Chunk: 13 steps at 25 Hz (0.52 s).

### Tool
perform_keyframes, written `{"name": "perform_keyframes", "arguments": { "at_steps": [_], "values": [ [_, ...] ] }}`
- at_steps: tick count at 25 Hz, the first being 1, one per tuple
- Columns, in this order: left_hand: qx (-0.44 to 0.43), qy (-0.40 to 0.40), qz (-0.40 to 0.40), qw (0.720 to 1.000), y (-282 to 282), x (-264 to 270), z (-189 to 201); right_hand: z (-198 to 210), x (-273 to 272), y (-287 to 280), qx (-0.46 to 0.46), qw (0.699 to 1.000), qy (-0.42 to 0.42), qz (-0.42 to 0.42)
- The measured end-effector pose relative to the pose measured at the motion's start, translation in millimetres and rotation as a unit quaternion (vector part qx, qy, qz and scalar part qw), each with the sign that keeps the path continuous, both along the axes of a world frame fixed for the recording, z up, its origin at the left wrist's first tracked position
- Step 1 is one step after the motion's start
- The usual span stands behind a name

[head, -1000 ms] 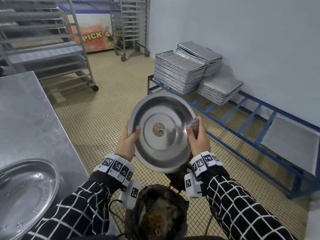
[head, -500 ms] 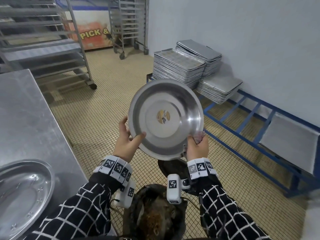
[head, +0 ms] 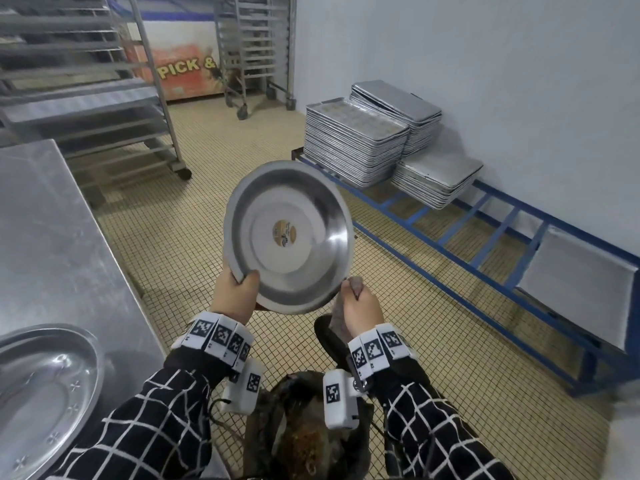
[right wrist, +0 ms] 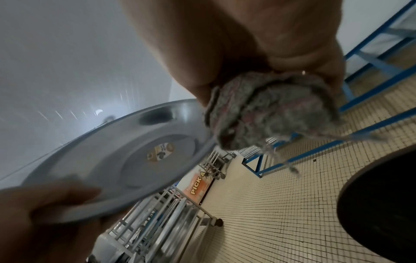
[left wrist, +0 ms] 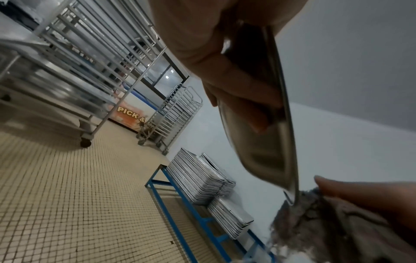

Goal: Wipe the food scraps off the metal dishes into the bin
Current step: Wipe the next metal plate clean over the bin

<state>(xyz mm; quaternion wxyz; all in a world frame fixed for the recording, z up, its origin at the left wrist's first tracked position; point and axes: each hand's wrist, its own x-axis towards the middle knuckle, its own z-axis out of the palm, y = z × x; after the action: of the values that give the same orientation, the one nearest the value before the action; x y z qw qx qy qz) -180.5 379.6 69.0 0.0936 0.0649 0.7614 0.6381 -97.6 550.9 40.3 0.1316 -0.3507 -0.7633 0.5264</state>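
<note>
A round metal dish [head: 289,237] with a small sticker at its centre is held tilted up in front of me, its inside facing me. My left hand [head: 237,294] grips its lower left rim, thumb on the inside; the left wrist view shows the fingers [left wrist: 236,99] curled behind the dish [left wrist: 265,151]. My right hand [head: 360,308] clutches a grey rag [head: 355,284] at the dish's lower right rim; in the right wrist view the rag [right wrist: 270,110] touches the rim of the dish [right wrist: 126,160]. Below my wrists stands the black-bagged bin [head: 304,431] with brown scraps inside.
A steel table [head: 52,237] stands at my left with another oval metal dish [head: 38,400] on it. Stacks of baking trays [head: 353,143] sit on a low blue frame [head: 450,265] along the right wall. Wheeled tray racks [head: 104,98] stand behind on the tiled floor.
The dish has been turned, my left hand shifting to its lower left rim. My right hand slid the rag down from the dish's right side to its bottom right rim.
</note>
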Motion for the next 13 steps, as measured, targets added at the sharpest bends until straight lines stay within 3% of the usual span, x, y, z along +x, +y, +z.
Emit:
{"name": "perform_keyframes", "arguments": {
  "at_steps": [2,6,10,13],
  "values": [
    [-0.031,0.020,-0.008,0.999,-3.1,-4.8,-1.2,0.5,-1.7,-4.8,0.052,0.999,-0.008,0.015],
    [-0.012,0.038,-0.041,0.998,-1.4,-5.0,5.5,14.6,-2.8,-41.1,0.035,0.991,0.057,0.120],
    [0.026,0.069,-0.048,0.996,8.5,-3.5,25.6,4.5,-2.2,-67.8,0.194,0.955,0.085,0.205],
    [0.080,0.071,-0.040,0.993,10.3,-10.7,36.4,1.4,4.9,-62.5,0.321,0.909,0.090,0.250]
  ]
}}
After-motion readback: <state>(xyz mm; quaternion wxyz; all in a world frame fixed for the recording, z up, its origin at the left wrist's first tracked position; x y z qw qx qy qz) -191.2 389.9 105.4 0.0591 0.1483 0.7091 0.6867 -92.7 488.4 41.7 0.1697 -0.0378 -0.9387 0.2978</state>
